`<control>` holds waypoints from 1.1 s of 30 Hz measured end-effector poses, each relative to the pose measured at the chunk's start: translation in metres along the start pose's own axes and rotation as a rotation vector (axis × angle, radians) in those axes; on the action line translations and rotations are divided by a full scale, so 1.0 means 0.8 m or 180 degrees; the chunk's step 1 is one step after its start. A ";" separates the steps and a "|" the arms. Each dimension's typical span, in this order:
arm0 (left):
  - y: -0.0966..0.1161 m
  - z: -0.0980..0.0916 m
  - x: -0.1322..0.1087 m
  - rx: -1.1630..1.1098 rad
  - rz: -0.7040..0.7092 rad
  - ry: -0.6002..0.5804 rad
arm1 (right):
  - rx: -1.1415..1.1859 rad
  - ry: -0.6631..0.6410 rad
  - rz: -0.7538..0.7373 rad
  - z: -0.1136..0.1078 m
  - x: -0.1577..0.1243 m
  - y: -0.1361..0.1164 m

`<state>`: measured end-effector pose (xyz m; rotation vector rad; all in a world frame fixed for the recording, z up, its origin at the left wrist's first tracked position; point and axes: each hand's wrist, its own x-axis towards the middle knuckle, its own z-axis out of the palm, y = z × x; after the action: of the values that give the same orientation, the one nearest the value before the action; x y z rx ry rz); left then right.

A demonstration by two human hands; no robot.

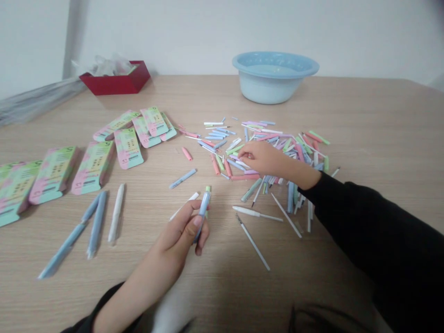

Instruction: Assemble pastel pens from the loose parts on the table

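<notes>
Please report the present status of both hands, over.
Left hand holding blue pen, green tip up. Right hand at pen parts, grip unclear. Nothing visibly blocking.

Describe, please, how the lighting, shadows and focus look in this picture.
Head view: light is soft, with a faint shadow on the table near the bottom middle; head view: the right sleeve is nearly black, showing little detail; head view: slight blur softens the pen parts and small print on the cartons.

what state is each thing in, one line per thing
left hand: closed on blue pen piece
blue pen piece: tilted, green end up
right hand: over pen parts, grip unclear
pen parts: loose, scattered
cartons: lying down, some overlapping
red box: open-topped, holding clear plastic
blue basin: upright, open-topped
</notes>
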<state>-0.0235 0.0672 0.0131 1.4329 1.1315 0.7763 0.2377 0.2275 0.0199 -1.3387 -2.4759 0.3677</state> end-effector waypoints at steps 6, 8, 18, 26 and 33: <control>0.004 -0.011 -0.005 0.0083 -0.0358 -0.0072 | -0.0273 -0.0382 0.0011 0.006 0.004 0.030; 0.004 -0.014 -0.006 0.0045 -0.0490 0.0066 | -0.0344 -0.0435 0.0022 -0.002 -0.003 0.035; 0.013 -0.025 -0.007 0.0328 -0.0226 0.0244 | -0.0515 -0.0617 0.0192 -0.045 -0.066 0.080; 0.019 -0.027 -0.005 0.0555 -0.0198 0.0056 | 0.0034 -0.0596 -0.0004 -0.012 -0.103 0.081; 0.006 -0.020 -0.006 0.0528 -0.0278 0.0078 | 0.0327 -0.0659 -0.0210 0.003 -0.106 0.060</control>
<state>-0.0388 0.0685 0.0215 1.5032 1.2933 0.6526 0.3179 0.1813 -0.0119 -1.2305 -2.6196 0.6381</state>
